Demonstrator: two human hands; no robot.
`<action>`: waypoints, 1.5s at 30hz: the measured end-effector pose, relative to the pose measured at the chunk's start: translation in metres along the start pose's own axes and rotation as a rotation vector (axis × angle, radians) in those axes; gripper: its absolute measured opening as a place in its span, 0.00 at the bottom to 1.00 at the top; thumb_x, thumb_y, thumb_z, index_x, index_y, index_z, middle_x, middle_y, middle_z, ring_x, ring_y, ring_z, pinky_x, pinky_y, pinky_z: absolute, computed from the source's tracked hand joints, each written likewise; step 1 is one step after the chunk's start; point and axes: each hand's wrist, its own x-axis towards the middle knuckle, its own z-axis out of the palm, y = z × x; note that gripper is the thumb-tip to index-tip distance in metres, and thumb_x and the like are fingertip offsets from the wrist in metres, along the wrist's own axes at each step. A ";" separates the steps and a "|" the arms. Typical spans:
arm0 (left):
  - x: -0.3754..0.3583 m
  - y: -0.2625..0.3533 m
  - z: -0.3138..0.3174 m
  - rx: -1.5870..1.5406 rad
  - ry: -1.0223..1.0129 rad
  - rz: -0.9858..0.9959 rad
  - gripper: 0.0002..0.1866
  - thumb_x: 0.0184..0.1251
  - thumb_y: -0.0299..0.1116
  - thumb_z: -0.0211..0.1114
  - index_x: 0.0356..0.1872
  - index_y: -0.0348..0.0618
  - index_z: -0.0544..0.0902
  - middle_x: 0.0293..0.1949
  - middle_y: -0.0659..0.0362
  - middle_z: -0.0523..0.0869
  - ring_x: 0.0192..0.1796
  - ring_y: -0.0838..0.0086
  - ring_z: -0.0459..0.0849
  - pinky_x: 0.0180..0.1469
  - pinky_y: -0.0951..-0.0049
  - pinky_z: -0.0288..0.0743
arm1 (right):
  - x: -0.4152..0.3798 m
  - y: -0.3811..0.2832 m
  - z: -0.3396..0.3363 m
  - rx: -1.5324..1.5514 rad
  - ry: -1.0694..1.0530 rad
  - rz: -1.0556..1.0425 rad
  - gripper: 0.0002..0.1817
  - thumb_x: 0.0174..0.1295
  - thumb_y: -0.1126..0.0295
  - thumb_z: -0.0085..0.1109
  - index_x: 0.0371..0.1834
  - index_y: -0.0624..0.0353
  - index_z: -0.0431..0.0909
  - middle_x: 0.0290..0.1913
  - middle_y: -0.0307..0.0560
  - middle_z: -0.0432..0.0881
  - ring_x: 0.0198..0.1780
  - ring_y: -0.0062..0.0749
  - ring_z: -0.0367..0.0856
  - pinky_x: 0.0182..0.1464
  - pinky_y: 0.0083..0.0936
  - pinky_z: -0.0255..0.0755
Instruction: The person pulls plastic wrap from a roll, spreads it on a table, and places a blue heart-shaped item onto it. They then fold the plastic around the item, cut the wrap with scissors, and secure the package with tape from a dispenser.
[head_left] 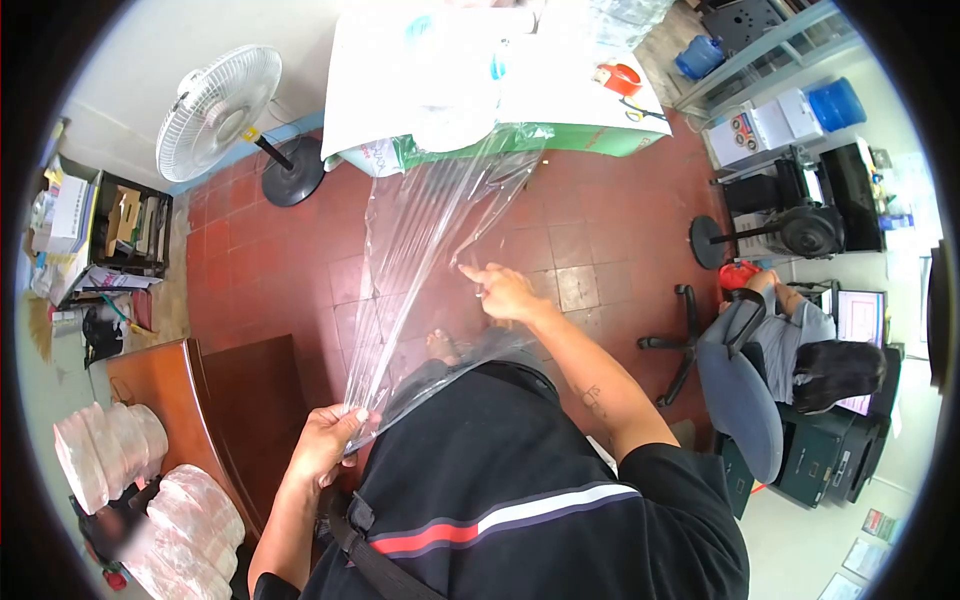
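A long sheet of clear plastic film [412, 262] stretches from the table's front edge towards my body, gathered into tight folds. My left hand [328, 440] is closed on the bunched near end of the film, low on the left by my waist. Farther right, my right hand [505, 295] has its index finger stretched out, the fingertip right at the film's right-hand edge. That hand wears a ring, and nothing shows in its grasp. The film's far end lies on the white-covered table [360, 95], where glare washes out detail.
Red tape [625, 78] and yellow-handled scissors [632, 112] lie at the table's right. A standing fan [215, 115] is at left, above a wooden desk [160, 390]. On the right, a person sits in an office chair [735, 400]; a black fan [805, 232] stands behind.
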 end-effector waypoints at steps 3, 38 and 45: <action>-0.002 0.002 0.003 0.021 0.014 0.000 0.12 0.74 0.36 0.64 0.38 0.37 0.87 0.27 0.61 0.84 0.19 0.83 0.72 0.17 0.82 0.63 | -0.005 -0.009 0.014 -0.003 0.084 0.036 0.51 0.54 0.75 0.56 0.83 0.43 0.44 0.61 0.68 0.72 0.55 0.65 0.80 0.59 0.50 0.75; -0.005 0.029 -0.038 0.399 0.142 0.265 0.15 0.76 0.34 0.61 0.27 0.39 0.81 0.19 0.67 0.76 0.19 0.85 0.68 0.22 0.79 0.65 | -0.239 0.089 -0.018 1.257 0.064 0.477 0.08 0.65 0.70 0.67 0.35 0.64 0.83 0.27 0.41 0.82 0.25 0.20 0.77 0.25 0.18 0.68; -0.020 0.070 -0.023 0.466 0.282 0.435 0.11 0.74 0.28 0.61 0.29 0.35 0.81 0.19 0.63 0.79 0.14 0.84 0.72 0.17 0.79 0.66 | -0.282 -0.018 -0.163 1.113 0.677 0.246 0.29 0.65 0.77 0.61 0.70 0.71 0.67 0.20 0.36 0.75 0.17 0.14 0.69 0.21 0.10 0.64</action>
